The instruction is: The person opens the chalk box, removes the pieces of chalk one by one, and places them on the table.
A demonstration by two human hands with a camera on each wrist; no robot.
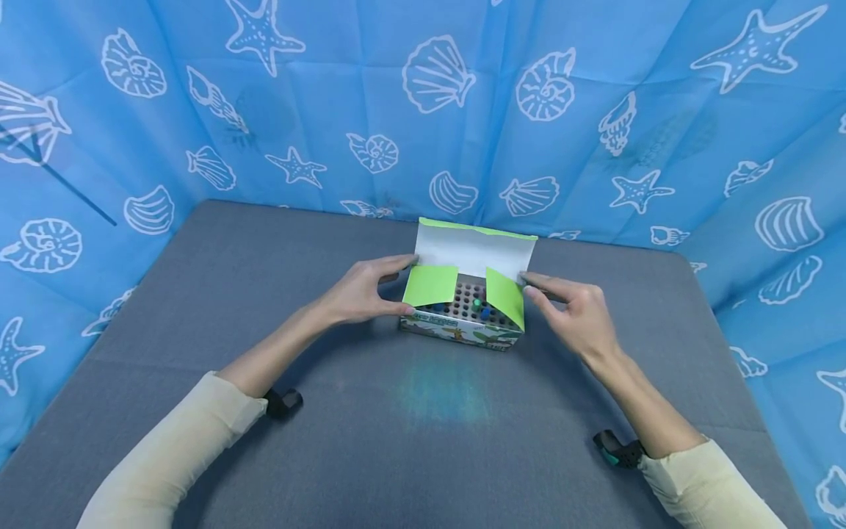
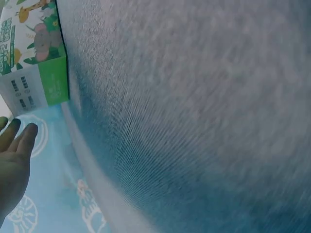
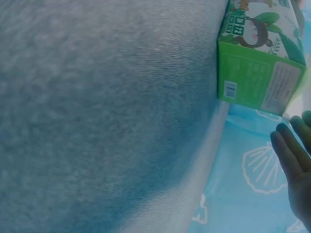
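Observation:
A cardboard box [image 1: 456, 330] printed with cartoon animals stands on the grey table in the head view. Its lid [image 1: 476, 246] is raised at the back, white side showing. Two green side flaps, a left flap [image 1: 431, 285] and a right flap [image 1: 505, 297], lean in over the opening. Between them is a panel of round holes [image 1: 465, 294] with a green piece [image 1: 476, 303] and a blue piece [image 1: 485, 313] in it. At the box's left side, my left hand [image 1: 363, 290] has its thumb by the front corner. My right hand [image 1: 578, 312] is at the right flap, fingers extended.
Grey cloth [image 1: 423, 455] covers the table. A blue curtain [image 1: 370, 88] with white shells and starfish hangs behind it and along both sides. Dark wrist devices show under the left forearm [image 1: 284, 404] and the right forearm [image 1: 617, 450].

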